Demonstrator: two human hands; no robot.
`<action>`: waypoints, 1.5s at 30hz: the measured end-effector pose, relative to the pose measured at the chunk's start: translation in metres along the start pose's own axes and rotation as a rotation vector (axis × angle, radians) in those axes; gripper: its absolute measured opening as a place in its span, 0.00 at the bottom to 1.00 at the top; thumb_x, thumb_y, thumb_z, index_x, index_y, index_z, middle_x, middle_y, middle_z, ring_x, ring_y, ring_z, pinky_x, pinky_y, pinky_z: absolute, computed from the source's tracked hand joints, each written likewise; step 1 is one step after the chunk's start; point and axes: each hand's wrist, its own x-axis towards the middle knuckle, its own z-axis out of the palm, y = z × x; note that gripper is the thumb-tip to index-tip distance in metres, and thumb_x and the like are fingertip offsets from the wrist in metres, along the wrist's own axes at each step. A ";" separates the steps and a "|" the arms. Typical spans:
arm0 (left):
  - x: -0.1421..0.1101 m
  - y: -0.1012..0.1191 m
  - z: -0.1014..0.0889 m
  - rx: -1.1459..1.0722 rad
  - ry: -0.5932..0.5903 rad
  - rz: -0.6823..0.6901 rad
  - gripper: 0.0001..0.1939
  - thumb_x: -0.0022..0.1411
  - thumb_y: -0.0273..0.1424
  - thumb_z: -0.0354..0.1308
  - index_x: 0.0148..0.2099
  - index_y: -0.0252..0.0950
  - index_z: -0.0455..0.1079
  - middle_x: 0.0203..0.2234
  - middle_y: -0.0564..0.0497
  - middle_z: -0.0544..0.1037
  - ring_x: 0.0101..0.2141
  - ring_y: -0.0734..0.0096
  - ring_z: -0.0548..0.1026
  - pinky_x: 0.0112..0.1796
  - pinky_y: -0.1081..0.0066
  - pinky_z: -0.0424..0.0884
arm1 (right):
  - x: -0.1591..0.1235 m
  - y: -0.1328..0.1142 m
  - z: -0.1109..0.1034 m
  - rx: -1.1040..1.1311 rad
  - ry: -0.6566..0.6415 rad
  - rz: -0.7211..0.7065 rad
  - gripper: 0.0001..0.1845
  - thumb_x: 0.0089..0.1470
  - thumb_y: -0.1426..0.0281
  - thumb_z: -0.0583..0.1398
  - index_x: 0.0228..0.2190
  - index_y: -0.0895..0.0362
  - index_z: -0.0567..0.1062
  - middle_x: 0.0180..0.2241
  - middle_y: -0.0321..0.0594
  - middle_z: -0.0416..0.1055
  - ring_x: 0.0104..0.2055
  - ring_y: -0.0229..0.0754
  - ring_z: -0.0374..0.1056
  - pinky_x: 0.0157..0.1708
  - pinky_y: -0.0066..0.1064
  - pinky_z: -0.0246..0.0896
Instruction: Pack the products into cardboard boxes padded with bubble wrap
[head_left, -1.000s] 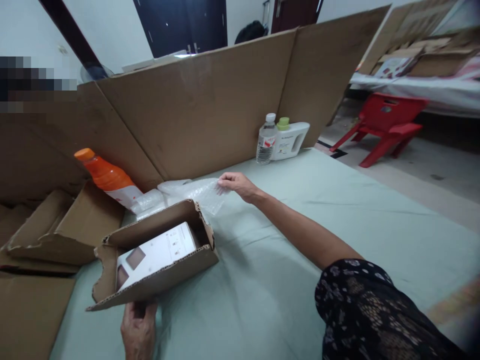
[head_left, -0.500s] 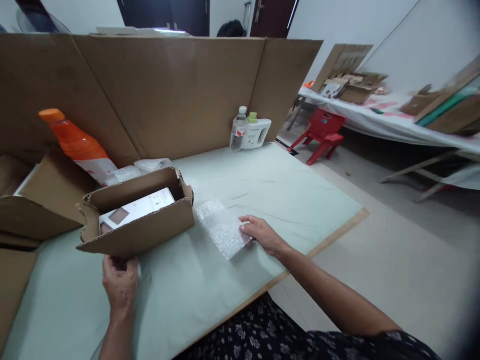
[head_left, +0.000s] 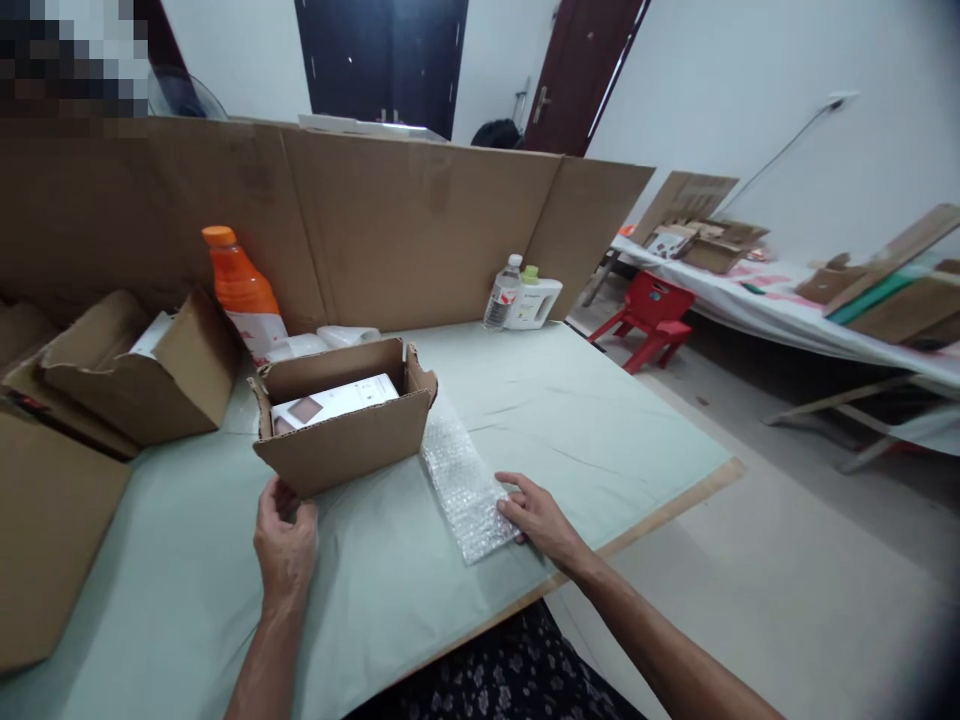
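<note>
An open cardboard box [head_left: 352, 450] stands on the covered table, with a white printed carton [head_left: 337, 405] inside it. From its right end a strip of bubble wrap [head_left: 457, 480] runs toward me. My right hand [head_left: 536, 515] pinches the right edge of this strip near its front end, thumb on top and index finger stretched out. At the box's lower front left corner is my left hand [head_left: 285, 535], its fingers curled in beside the bottom edge. What those fingers hold, if anything, is hidden.
Other cardboard boxes [head_left: 150, 370] stand at left. Behind are an orange bottle [head_left: 244, 290], more bubble wrap [head_left: 322, 342], a water bottle [head_left: 502, 295] and a white jug [head_left: 536, 303] before a cardboard screen [head_left: 420, 235]. A red chair [head_left: 645, 315] stands beyond the table's right edge.
The camera view has swung left and up, shifting everything right and down. More of the bubble wrap strip shows beside the box. Both hands keep about the same places at the box and wrap.
</note>
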 end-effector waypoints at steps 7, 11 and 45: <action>-0.001 -0.004 -0.001 0.072 -0.030 -0.018 0.27 0.52 0.35 0.59 0.56 0.35 0.71 0.42 0.45 0.78 0.42 0.59 0.77 0.48 0.59 0.73 | 0.014 -0.003 -0.009 -0.071 -0.070 0.005 0.35 0.49 0.58 0.63 0.55 0.62 0.67 0.22 0.26 0.58 0.25 0.35 0.56 0.20 0.26 0.58; 0.002 -0.002 -0.003 0.112 -0.013 -0.039 0.26 0.54 0.36 0.59 0.55 0.35 0.72 0.41 0.46 0.78 0.39 0.61 0.77 0.47 0.59 0.74 | 0.032 -0.002 -0.017 -0.134 -0.151 -0.060 0.40 0.50 0.62 0.63 0.61 0.63 0.64 0.21 0.25 0.59 0.24 0.34 0.55 0.23 0.26 0.51; -0.128 0.055 0.065 0.500 -0.536 0.241 0.26 0.58 0.38 0.57 0.57 0.35 0.73 0.29 0.51 0.80 0.28 0.66 0.76 0.37 0.64 0.74 | -0.048 0.032 -0.016 -0.548 -0.122 -0.915 0.22 0.59 0.71 0.63 0.55 0.56 0.74 0.58 0.51 0.72 0.62 0.54 0.65 0.58 0.52 0.62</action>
